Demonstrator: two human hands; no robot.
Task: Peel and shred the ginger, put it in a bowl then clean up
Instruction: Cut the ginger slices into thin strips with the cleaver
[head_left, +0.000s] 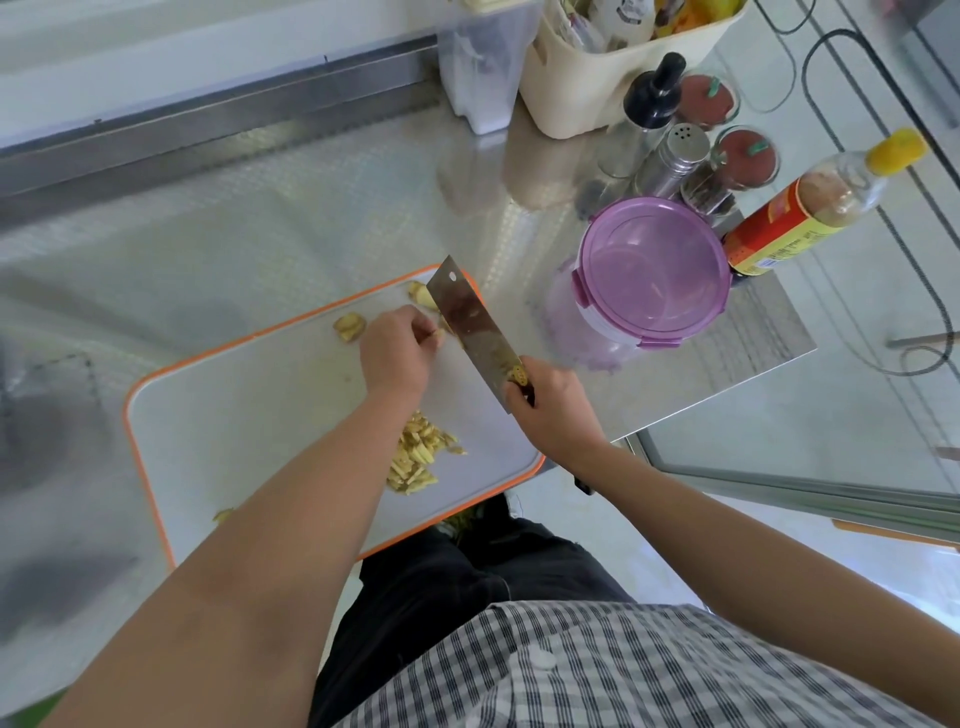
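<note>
Pinched ginger piece (439, 339) under curled fingertips of left hand (395, 356), far end of orange-rimmed cutting board (249, 415), right against cleaver (475, 325) blade. Wrapped right hand (550, 402) tight round cleaver handle. Had shredded pile (421, 457) near board's front edge, slices (349, 327) just beyond left hand, purple-lidded tub (652, 270) beside board on steel counter (260, 218).

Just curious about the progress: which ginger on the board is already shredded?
The pile nearest the person: thin strips. The pieces toward the far edge of the board are still slices or chunks.
</note>
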